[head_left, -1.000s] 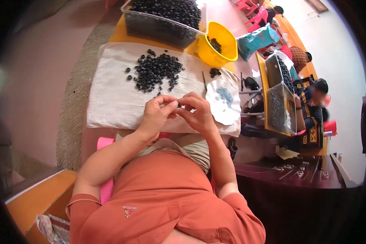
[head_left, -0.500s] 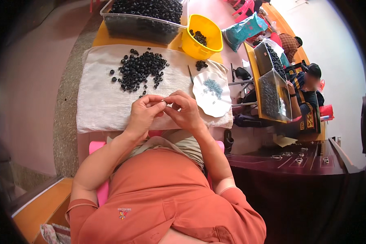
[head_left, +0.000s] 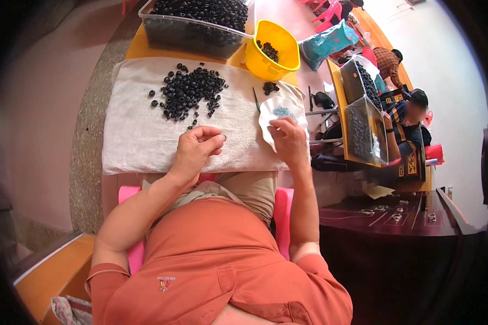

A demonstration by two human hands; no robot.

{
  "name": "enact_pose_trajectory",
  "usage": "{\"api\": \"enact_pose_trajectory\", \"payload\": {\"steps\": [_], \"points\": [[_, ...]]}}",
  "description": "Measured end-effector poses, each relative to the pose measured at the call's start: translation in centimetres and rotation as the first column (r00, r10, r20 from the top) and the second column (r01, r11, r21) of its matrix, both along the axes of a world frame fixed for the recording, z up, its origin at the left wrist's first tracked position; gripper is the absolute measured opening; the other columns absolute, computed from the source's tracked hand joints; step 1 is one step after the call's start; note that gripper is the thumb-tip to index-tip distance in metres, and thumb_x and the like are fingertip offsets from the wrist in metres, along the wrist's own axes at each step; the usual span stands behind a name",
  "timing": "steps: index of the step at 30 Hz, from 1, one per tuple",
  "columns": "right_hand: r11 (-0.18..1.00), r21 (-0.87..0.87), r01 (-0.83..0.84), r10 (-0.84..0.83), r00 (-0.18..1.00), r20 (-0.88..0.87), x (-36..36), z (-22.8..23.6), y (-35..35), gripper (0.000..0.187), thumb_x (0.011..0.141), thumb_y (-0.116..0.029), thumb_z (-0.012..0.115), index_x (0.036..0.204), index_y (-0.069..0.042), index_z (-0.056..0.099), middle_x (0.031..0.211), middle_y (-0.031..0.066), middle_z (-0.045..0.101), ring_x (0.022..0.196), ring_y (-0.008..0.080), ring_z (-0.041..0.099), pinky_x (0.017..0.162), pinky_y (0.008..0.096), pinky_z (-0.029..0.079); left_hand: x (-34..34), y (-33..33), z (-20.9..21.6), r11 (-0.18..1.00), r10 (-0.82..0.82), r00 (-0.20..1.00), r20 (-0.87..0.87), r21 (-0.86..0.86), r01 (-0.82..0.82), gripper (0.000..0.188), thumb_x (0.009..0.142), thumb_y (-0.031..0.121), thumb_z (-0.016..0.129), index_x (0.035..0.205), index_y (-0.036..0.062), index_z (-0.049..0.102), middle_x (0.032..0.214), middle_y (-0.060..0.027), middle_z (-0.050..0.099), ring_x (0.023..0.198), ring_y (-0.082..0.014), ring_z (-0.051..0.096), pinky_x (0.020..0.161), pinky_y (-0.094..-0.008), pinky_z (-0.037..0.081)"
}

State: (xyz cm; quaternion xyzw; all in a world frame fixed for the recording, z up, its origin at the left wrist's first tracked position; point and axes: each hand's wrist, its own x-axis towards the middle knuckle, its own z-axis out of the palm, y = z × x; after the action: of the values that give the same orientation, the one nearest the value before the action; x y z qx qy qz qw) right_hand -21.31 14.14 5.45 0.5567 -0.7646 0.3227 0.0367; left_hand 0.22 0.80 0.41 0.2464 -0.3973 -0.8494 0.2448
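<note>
My left hand (head_left: 197,149) is closed in a pinch above the cream towel (head_left: 141,146); a tiny dark thing shows at its fingertips, too small to name. Over the white scalloped plate (head_left: 270,140) on the right, my right hand (head_left: 288,140) reaches down with bent, closed fingers; whatever they pinch is hidden. Small bluish clear pieces (head_left: 282,111) lie on that plate, just beyond the fingers. Beyond my left hand spreads a pile of small black ring-shaped pieces (head_left: 190,91). Dark tweezers (head_left: 256,99) lie beside the plate, near a small cluster of dark pieces (head_left: 270,88).
A clear bin (head_left: 192,38) full of black pieces stands at the far edge, beside a yellow tub (head_left: 283,54). To the right, a person in a cap (head_left: 415,114) sits by another table with clear bins (head_left: 366,130). A teal bag (head_left: 329,44) stands beyond.
My right hand has parted from my left and moved right, over the white plate. The left hand keeps its pinch in nearly the same place.
</note>
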Motion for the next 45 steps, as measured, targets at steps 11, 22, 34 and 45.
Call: {"api": "enact_pose_trajectory", "payload": {"steps": [11,22,34,45], "points": [[0.945,0.324,0.039,0.053,0.961,-0.271,-3.2,-0.9,-0.4,0.014,0.081,-0.007,0.062,0.091,-0.004,0.071,0.092,0.0154,0.067,0.09,0.0338,0.064,0.082,0.0418,0.05,-0.1,0.2,-0.2,1.0,-0.017,1.0,0.02,0.008,0.016,0.014,0.088,0.008,0.069,0.1,0.0024,0.064,0.089,-0.0032,0.067,0.078,-0.0079,0.062,0.071,-0.0214,0.053],[0.883,0.467,0.049,0.05,0.979,-0.198,-3.4,-0.3,-1.4,0.018,0.079,-0.008,0.058,0.089,-0.003,0.073,0.092,0.0185,0.068,0.084,0.0382,0.065,0.08,0.0433,0.051,0.0,0.3,0.1,0.999,-0.035,0.999,0.008,0.018,0.035,0.015,0.088,0.007,0.069,0.1,0.002,0.064,0.088,-0.003,0.066,0.078,-0.0077,0.062,0.07,-0.0217,0.053],[0.964,-0.072,-0.258,0.2,0.514,0.834,2.4,-0.7,-1.6,0.014,0.082,0.008,0.068,0.095,0.005,0.065,0.089,0.0072,0.065,0.081,0.0133,0.065,0.074,0.0262,0.055,0.1,0.4,0.4,0.992,-0.107,0.994,-0.039,0.07,0.109,0.015,0.088,0.007,0.068,0.102,0.0023,0.065,0.091,-0.004,0.067,0.08,-0.0093,0.063,0.073,-0.0238,0.054],[0.918,-0.084,-0.388,0.206,0.284,0.936,2.9,-0.8,-2.3,0.011,0.079,0.006,0.073,0.088,0.005,0.066,0.089,0.0111,0.066,0.08,0.0172,0.065,0.073,0.0281,0.055,0.4,0.3,1.0,0.962,-0.233,0.966,-0.109,0.116,0.245,0.014,0.088,0.007,0.069,0.101,0.0028,0.066,0.091,-0.0045,0.067,0.08,-0.0112,0.064,0.073,-0.0256,0.055]]}}
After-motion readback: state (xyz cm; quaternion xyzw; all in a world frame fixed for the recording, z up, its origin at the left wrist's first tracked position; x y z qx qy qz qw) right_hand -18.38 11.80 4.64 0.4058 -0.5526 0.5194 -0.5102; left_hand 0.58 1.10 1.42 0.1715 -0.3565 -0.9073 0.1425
